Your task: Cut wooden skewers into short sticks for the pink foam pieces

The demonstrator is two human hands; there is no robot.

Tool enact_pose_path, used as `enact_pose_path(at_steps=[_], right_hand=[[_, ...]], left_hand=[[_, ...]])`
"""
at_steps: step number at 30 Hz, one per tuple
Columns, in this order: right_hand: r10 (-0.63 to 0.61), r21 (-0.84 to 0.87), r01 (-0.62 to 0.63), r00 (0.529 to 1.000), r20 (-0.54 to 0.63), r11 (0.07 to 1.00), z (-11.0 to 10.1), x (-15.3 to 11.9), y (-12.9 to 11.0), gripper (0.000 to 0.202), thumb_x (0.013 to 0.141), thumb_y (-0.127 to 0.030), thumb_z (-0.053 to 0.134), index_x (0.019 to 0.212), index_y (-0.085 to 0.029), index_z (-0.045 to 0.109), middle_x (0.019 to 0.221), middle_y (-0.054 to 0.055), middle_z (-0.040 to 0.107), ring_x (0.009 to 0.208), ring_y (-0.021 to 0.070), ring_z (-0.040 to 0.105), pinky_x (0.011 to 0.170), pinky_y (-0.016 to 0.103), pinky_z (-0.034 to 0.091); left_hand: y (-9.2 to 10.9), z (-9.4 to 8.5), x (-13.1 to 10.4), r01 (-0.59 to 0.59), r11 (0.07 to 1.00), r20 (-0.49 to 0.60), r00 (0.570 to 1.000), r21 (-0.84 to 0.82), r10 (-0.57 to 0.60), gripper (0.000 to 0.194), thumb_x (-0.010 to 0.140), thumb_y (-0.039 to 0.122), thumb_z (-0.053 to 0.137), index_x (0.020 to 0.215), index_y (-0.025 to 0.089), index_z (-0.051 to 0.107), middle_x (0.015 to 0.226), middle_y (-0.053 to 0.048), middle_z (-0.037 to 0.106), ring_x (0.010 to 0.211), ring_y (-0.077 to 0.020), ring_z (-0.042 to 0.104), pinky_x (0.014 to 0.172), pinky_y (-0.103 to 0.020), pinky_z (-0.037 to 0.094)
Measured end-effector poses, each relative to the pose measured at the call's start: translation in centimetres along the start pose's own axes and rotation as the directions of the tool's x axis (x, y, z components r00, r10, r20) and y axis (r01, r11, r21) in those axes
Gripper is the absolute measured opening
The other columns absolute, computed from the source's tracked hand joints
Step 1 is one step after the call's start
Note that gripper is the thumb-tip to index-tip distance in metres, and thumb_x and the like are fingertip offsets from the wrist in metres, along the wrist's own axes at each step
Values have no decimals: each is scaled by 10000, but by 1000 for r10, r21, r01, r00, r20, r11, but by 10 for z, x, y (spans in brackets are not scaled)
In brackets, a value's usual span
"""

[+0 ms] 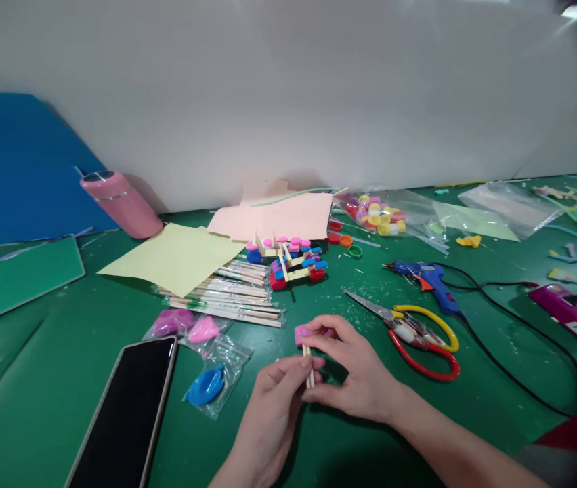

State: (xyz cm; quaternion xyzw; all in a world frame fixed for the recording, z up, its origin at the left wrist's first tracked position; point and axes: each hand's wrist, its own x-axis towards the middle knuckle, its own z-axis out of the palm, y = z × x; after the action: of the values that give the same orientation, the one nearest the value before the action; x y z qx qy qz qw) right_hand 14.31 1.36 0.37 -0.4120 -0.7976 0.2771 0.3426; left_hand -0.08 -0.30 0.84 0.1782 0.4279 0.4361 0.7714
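My left hand is closed on a small piece made of short pale wooden sticks. My right hand curves round the same piece, its fingertips at a pink part on top and its thumb near the stick ends. The fingers hide some of this piece. Beyond my hands stand small assembled stick pieces with blue, pink and red parts on their ends. Scissors with one yellow and one red handle lie to the right of my right hand.
A blue glue gun and its black cable lie right, near a purple power strip. To the left are a phone, bagged clay, wrapped chopsticks and a pink bottle. Bagged colored caps sit behind.
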Motion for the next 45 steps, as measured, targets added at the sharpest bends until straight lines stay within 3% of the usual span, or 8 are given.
enact_pose_path(at_steps=[12, 16, 20, 25, 30, 35, 39, 45], right_hand=[[37, 40, -38, 999, 26, 998, -3, -1, -2, 566, 632, -356, 693, 1142, -192, 511, 1136, 80, 441, 1035, 208, 443, 881, 300, 388], [47, 65, -47, 999, 0, 997, -12, -2, -2, 468, 720, -266, 602, 1167, -190, 486, 1170, 84, 387, 1082, 210, 407, 923, 307, 356], [39, 61, -41, 999, 25, 997, -17, -7, 1, 272, 789, -209, 518, 1058, -221, 554, 1156, 65, 383, 1055, 193, 420, 898, 301, 363], [47, 49, -50, 997, 69, 998, -14, -15, 5, 104, 811, -201, 495, 848, -218, 591, 1116, 50, 405, 1013, 179, 447, 851, 283, 381], [54, 24, -56, 996, 75, 998, -10, -25, 10, 101, 814, -184, 483, 820, -212, 580, 1073, 56, 423, 963, 173, 469, 829, 283, 401], [65, -136, -44, 985, 159, 990, -5, -34, 16, 116, 802, -164, 483, 786, -209, 588, 1047, 67, 457, 909, 189, 485, 772, 312, 430], [55, -206, -19, 983, 174, 978, -1, -38, 19, 139, 790, -145, 486, 756, -211, 603, 1027, 67, 491, 903, 196, 492, 744, 320, 442], [39, -240, -1, 987, 155, 971, 0, -37, 21, 137, 782, -157, 502, 752, -220, 620, 976, 64, 526, 852, 189, 514, 688, 301, 463]], left_hand=[[-4, -2, 2, -23, 996, -11, 1000, 81, 24, 162, 661, 264, 675, 682, 106, 703, 588, -25, 592, 558, -85, 469, 528, -182, 362], [-1, -2, 2, -115, 957, 48, 993, 265, 106, 214, 715, 299, 615, 620, 112, 662, 589, -18, 556, 571, -103, 454, 570, -220, 371], [1, 0, 0, -343, 681, 257, 939, 647, 229, 284, 783, 270, 520, 555, 119, 596, 560, 4, 487, 549, -105, 434, 544, -215, 342], [-2, 0, -1, -489, 309, 417, 867, 816, 273, 326, 836, 224, 396, 579, 124, 571, 549, -17, 523, 544, -120, 472, 534, -215, 352], [-6, -3, -3, -476, -56, 468, 825, 877, 317, 244, 811, 155, 398, 658, 149, 587, 598, -29, 602, 574, -141, 543, 592, -252, 391], [-20, -13, 0, -421, -413, 562, 761, 808, 324, 152, 733, 133, 469, 633, 173, 576, 634, -38, 613, 606, -186, 564, 599, -324, 423], [-34, -20, 5, -345, -562, 599, 715, 752, 361, 113, 686, 111, 512, 610, 174, 569, 646, -51, 604, 591, -203, 553, 504, -313, 414], [-29, -20, -3, -333, -579, 604, 706, 744, 370, 93, 717, 143, 508, 743, 170, 593, 705, -64, 604, 635, -208, 546, 558, -340, 446]])
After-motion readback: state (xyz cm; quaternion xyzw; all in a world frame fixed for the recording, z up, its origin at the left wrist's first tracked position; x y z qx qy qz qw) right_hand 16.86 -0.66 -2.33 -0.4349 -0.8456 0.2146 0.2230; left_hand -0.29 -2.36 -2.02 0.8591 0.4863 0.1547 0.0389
